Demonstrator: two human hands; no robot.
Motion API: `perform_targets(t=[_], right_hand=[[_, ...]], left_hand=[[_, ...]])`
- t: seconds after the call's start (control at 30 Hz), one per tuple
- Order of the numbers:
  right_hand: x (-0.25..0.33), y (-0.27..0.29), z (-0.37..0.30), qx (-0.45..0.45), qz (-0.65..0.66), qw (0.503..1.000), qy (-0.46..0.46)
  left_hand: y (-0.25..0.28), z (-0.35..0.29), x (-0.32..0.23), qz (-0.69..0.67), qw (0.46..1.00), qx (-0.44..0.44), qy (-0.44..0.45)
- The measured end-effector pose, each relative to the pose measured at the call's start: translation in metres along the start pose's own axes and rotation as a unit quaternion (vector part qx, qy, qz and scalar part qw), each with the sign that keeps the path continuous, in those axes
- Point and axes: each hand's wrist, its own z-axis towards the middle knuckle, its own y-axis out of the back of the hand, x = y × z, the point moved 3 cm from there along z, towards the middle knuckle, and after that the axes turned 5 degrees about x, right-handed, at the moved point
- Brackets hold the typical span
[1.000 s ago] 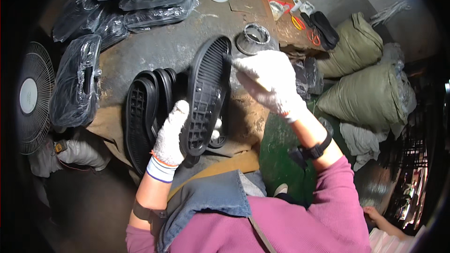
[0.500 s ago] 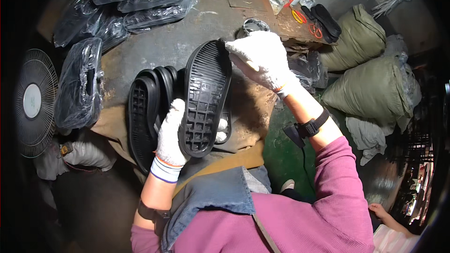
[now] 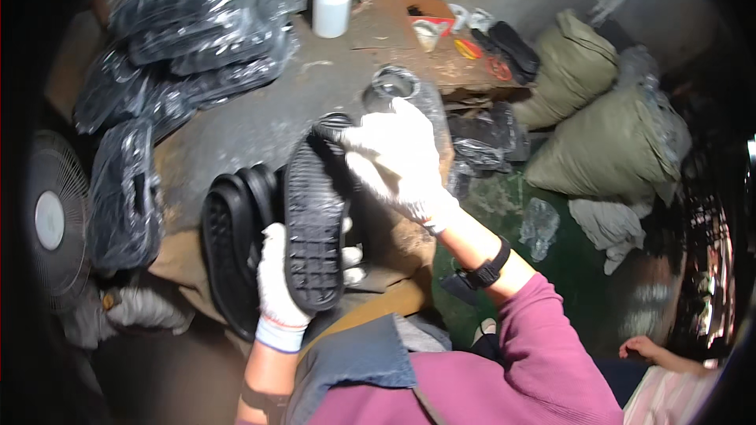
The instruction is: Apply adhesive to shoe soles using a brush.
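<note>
A black rubber shoe sole (image 3: 316, 220) stands upright, its ribbed and gridded underside facing me. My left hand (image 3: 277, 283), in a white knit glove, is closed round its heel end, with fingertips showing past the right edge. My gloved right hand (image 3: 398, 153) is closed at the toe end, where the rubber looks bent. Its fingertips are blurred, and any small thing between them is hidden. Several more black soles (image 3: 228, 244) lean together just left of my left hand. Beyond the right hand, a plastic-lined round tub (image 3: 394, 85) sits on the table.
Plastic-wrapped black bundles (image 3: 197, 24) are piled at the table's back left, near a fan (image 3: 49, 220). A white bottle (image 3: 333, 0) stands at the back. Scissors (image 3: 498, 68) lie back right, near stuffed green sacks (image 3: 606, 126). Another person's hand (image 3: 642, 348) shows lower right.
The view has shifted, so the table things sit differently in it. Both hands and the sole appear lower and further left. The sole's toe end now looks bent beside my right hand.
</note>
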Motion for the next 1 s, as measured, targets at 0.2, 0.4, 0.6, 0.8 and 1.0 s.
perform_targets(t=[0.2,0.4,0.6,0.8,1.0], right_hand=[[-0.143,0.022,0.013,-0.065,-0.010,0.970,-0.236],[-0.185,-0.031,0.001,0.144,-0.155,0.963,-0.169],[-0.185,-0.016,-0.006,0.173,-0.227,0.937,-0.201],[-0.199,-0.011,-0.018,0.041,-0.045,0.970,-0.234],[-0.199,-0.002,-0.024,0.141,-0.186,0.950,-0.206]], left_hand=[[0.013,0.009,-0.003,0.047,0.999,0.003,-0.009],[0.002,0.006,0.000,0.032,0.999,0.010,0.016],[-0.001,0.005,-0.013,-0.001,1.000,-0.001,-0.012],[0.001,0.016,-0.024,0.031,1.000,0.003,-0.005],[-0.005,0.027,-0.020,0.047,0.999,-0.013,-0.007]])
